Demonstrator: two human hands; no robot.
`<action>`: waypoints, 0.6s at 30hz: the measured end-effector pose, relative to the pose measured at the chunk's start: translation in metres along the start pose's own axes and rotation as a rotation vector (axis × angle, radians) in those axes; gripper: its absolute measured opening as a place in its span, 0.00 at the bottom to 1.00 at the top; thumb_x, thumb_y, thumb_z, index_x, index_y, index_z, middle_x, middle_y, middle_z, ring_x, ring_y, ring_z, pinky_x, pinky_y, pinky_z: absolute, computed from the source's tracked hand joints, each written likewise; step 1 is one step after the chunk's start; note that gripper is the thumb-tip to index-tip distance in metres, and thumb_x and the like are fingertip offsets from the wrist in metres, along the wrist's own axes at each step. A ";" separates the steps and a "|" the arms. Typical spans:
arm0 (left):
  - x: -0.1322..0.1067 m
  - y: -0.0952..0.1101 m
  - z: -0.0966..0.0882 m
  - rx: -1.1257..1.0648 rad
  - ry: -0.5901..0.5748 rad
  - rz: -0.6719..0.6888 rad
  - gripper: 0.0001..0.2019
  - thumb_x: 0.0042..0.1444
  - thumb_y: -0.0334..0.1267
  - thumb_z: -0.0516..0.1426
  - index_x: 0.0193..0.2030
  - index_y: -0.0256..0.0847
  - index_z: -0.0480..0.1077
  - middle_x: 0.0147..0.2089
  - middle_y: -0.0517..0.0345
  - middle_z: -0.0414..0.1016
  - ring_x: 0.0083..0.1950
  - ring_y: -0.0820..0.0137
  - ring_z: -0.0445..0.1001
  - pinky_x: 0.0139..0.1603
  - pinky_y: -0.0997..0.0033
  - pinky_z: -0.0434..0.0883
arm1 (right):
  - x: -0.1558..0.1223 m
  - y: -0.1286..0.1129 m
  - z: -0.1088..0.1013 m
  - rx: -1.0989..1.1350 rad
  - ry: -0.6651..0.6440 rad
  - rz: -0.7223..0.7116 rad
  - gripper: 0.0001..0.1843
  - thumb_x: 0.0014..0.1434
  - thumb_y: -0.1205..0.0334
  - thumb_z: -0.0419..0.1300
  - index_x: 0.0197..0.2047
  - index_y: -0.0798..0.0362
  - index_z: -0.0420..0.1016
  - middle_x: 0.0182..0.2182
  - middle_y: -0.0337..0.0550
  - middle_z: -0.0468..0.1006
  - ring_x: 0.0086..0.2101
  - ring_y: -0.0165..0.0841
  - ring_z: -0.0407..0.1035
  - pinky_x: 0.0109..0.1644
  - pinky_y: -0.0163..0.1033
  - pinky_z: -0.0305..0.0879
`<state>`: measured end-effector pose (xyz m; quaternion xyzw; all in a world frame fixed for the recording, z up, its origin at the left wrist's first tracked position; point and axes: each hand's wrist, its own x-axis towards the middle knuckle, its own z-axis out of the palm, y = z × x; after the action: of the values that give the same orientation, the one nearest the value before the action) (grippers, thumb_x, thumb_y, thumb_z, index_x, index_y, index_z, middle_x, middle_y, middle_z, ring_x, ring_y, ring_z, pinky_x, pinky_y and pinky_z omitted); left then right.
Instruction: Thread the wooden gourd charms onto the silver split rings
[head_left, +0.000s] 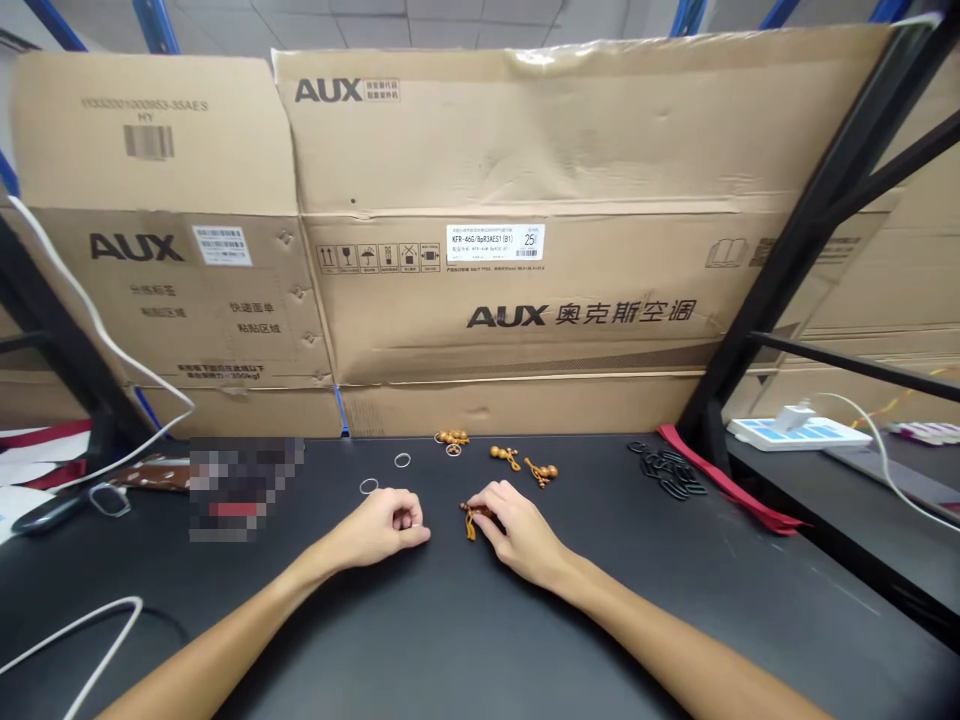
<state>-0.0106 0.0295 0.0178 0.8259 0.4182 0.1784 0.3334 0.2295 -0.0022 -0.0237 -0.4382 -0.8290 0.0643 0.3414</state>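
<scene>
Large brown cardboard panels printed with the word AUX stood upright along the back, facing the viewer. In front of them spread a black tabletop. A black metal frame slanted upward at the right. Two bare forearms reached in from the lower corners, their hands near the middle of the table and apart from each other. The right hand was closed, thumb and fingers pinching a small brown gourd charm whose yellow cord hung out toward the left hand. The left hand was curled, thumb toward forefinger; whether it held anything could not be told. A red strap lay along the table's right side, beside a loose heap of black links. Beyond the right hand lay three more charms, the leftmost with a ring at its edge. Smallest were two thin metal rings, one just behind the left hand, the other farther back.
</scene>
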 end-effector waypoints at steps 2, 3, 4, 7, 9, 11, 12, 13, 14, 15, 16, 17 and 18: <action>0.001 0.002 0.002 -0.116 -0.013 -0.054 0.17 0.51 0.51 0.58 0.26 0.38 0.67 0.23 0.65 0.61 0.26 0.74 0.60 0.28 0.76 0.58 | 0.000 0.000 0.000 0.001 -0.004 0.001 0.09 0.65 0.65 0.50 0.43 0.50 0.71 0.37 0.45 0.74 0.38 0.37 0.66 0.43 0.43 0.67; 0.001 0.003 0.003 -0.189 -0.017 -0.080 0.18 0.51 0.52 0.58 0.26 0.38 0.67 0.23 0.65 0.61 0.25 0.74 0.60 0.27 0.76 0.57 | 0.000 0.000 -0.001 0.001 -0.005 0.002 0.09 0.65 0.65 0.50 0.43 0.50 0.71 0.37 0.45 0.74 0.38 0.37 0.66 0.43 0.43 0.67; 0.002 0.004 0.004 -0.266 -0.017 -0.102 0.18 0.51 0.53 0.58 0.27 0.38 0.67 0.22 0.66 0.61 0.25 0.75 0.59 0.26 0.76 0.57 | 0.000 0.000 -0.001 0.000 -0.006 0.002 0.09 0.65 0.65 0.50 0.43 0.50 0.71 0.37 0.45 0.74 0.38 0.37 0.66 0.43 0.44 0.67; 0.003 0.003 0.010 -0.495 -0.003 -0.151 0.18 0.51 0.53 0.60 0.30 0.37 0.68 0.21 0.66 0.63 0.22 0.77 0.59 0.23 0.78 0.54 | 0.000 0.000 -0.001 0.002 -0.008 0.000 0.09 0.65 0.66 0.50 0.43 0.50 0.71 0.38 0.45 0.74 0.39 0.37 0.66 0.43 0.44 0.66; 0.005 0.002 0.014 -0.612 0.000 -0.169 0.18 0.50 0.52 0.61 0.31 0.36 0.68 0.23 0.63 0.67 0.21 0.78 0.60 0.21 0.79 0.53 | 0.000 0.000 0.000 0.012 -0.001 -0.006 0.09 0.65 0.66 0.50 0.43 0.50 0.71 0.38 0.45 0.75 0.39 0.37 0.66 0.44 0.44 0.67; 0.005 0.001 0.018 -0.676 0.000 -0.163 0.18 0.49 0.51 0.62 0.31 0.36 0.68 0.26 0.59 0.71 0.21 0.79 0.62 0.21 0.79 0.54 | 0.000 0.001 0.000 0.028 0.013 -0.004 0.09 0.64 0.65 0.51 0.43 0.50 0.71 0.37 0.45 0.75 0.39 0.37 0.67 0.44 0.43 0.67; 0.006 0.001 0.019 -0.694 -0.001 -0.157 0.18 0.49 0.51 0.62 0.31 0.36 0.68 0.27 0.58 0.73 0.21 0.78 0.63 0.21 0.79 0.55 | 0.000 0.001 0.000 0.039 0.022 0.002 0.08 0.64 0.65 0.51 0.43 0.50 0.71 0.37 0.45 0.75 0.39 0.37 0.67 0.44 0.43 0.67; 0.006 0.001 0.020 -0.706 -0.001 -0.152 0.18 0.49 0.50 0.63 0.32 0.35 0.68 0.28 0.57 0.74 0.21 0.78 0.64 0.21 0.79 0.56 | 0.001 0.001 0.000 0.053 0.033 0.011 0.08 0.64 0.65 0.52 0.43 0.50 0.71 0.36 0.45 0.75 0.38 0.36 0.68 0.44 0.43 0.67; 0.006 0.001 0.021 -0.715 -0.002 -0.150 0.18 0.49 0.50 0.63 0.32 0.35 0.68 0.29 0.55 0.75 0.22 0.78 0.65 0.21 0.78 0.57 | 0.001 0.001 0.000 0.075 0.045 0.023 0.08 0.64 0.64 0.52 0.42 0.50 0.71 0.36 0.44 0.75 0.38 0.36 0.68 0.43 0.43 0.67; 0.006 0.002 0.022 -0.727 -0.002 -0.150 0.17 0.49 0.50 0.63 0.31 0.35 0.68 0.30 0.54 0.75 0.22 0.77 0.66 0.21 0.78 0.58 | 0.001 0.000 -0.001 0.106 0.053 0.038 0.07 0.64 0.63 0.52 0.42 0.50 0.71 0.36 0.44 0.74 0.37 0.36 0.69 0.42 0.42 0.67; 0.006 0.002 0.023 -0.742 -0.004 -0.152 0.18 0.49 0.50 0.62 0.31 0.35 0.68 0.30 0.54 0.76 0.22 0.77 0.67 0.21 0.78 0.58 | 0.002 -0.001 -0.001 0.147 0.061 0.059 0.07 0.64 0.62 0.53 0.42 0.51 0.71 0.35 0.44 0.74 0.36 0.35 0.69 0.40 0.41 0.68; 0.006 0.003 0.023 -0.758 -0.008 -0.154 0.18 0.50 0.50 0.62 0.31 0.35 0.69 0.30 0.53 0.76 0.22 0.77 0.67 0.20 0.79 0.58 | 0.003 -0.002 0.000 0.198 0.068 0.088 0.07 0.63 0.61 0.53 0.41 0.51 0.72 0.35 0.44 0.75 0.35 0.34 0.69 0.38 0.40 0.68; 0.007 0.003 0.024 -0.772 -0.012 -0.155 0.18 0.50 0.51 0.61 0.31 0.34 0.69 0.29 0.53 0.76 0.23 0.76 0.68 0.20 0.79 0.58 | 0.003 -0.004 0.000 0.257 0.075 0.126 0.08 0.63 0.60 0.53 0.41 0.51 0.72 0.35 0.43 0.75 0.33 0.33 0.70 0.37 0.38 0.68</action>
<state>0.0088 0.0240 0.0032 0.6069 0.3793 0.2921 0.6344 0.2256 -0.0018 -0.0206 -0.4440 -0.7715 0.1749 0.4208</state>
